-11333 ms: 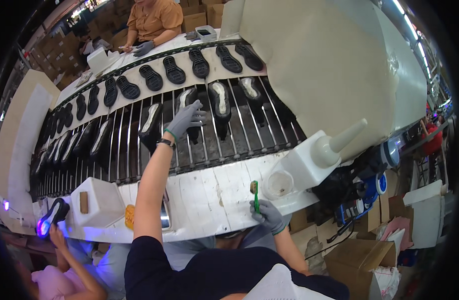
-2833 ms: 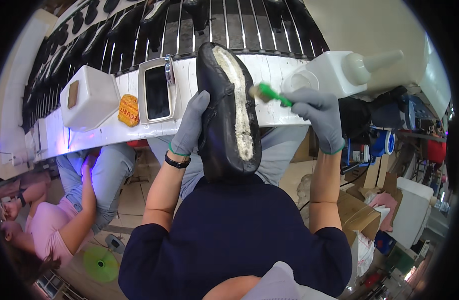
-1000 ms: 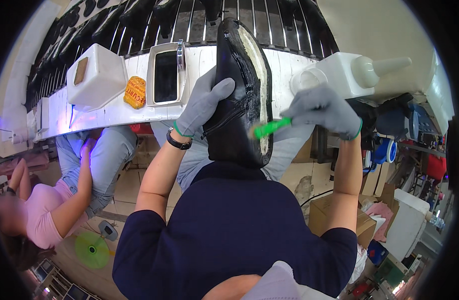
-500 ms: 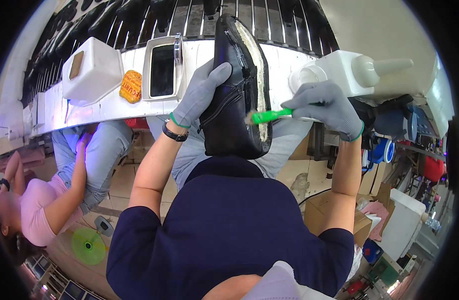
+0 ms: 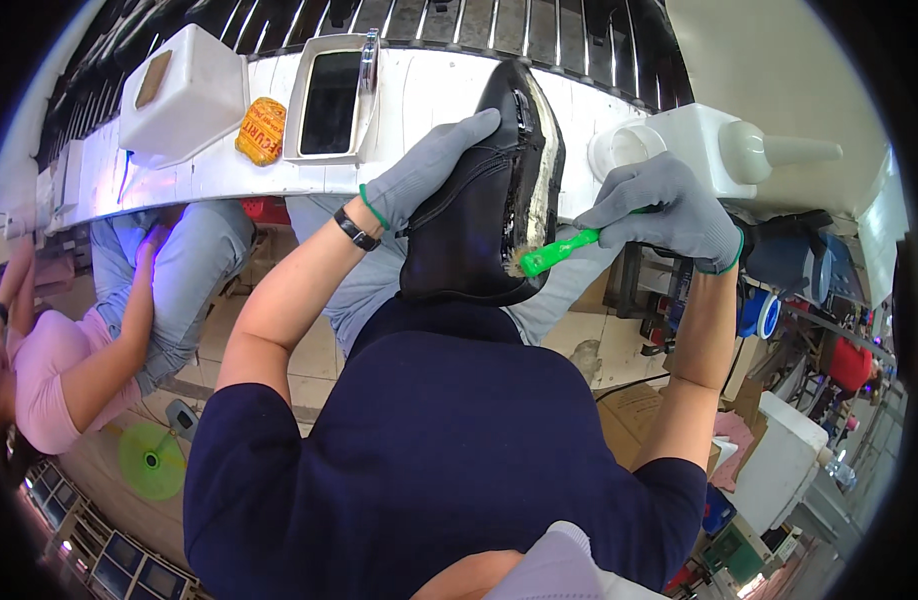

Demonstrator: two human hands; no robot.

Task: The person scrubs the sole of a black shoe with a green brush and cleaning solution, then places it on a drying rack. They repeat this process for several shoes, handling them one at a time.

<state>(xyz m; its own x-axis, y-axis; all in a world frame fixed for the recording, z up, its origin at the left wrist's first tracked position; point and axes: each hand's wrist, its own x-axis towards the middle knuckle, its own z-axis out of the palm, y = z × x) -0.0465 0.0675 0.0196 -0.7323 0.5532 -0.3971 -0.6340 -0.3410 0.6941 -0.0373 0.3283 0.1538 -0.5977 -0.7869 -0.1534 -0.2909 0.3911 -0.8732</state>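
A black leather shoe upper (image 5: 459, 225) with a zip on its side is tilted over my lap, its pale, rough underside edge facing right. My left hand (image 5: 434, 165), in a grey glove, grips it by its upper left side. My right hand (image 5: 669, 215), gloved the same way, is closed round the handle of a green brush (image 5: 559, 253). The brush's bristles touch the lower part of the shoe's edge, where a wet, shiny strip runs along the leather.
On the white bench (image 5: 199, 185) stand a white plastic container (image 5: 184, 100), an orange packet (image 5: 262, 130), a tray with a phone (image 5: 331, 105) and a white spouted bottle (image 5: 709, 150). Behind runs a metal-bar rack (image 5: 479, 30) with black shoes. A seated person (image 5: 64, 370) is at left.
The brush has moved down and slightly right along the shoe's edge. The shoe has shifted a little right and turned, with my left hand still on it.
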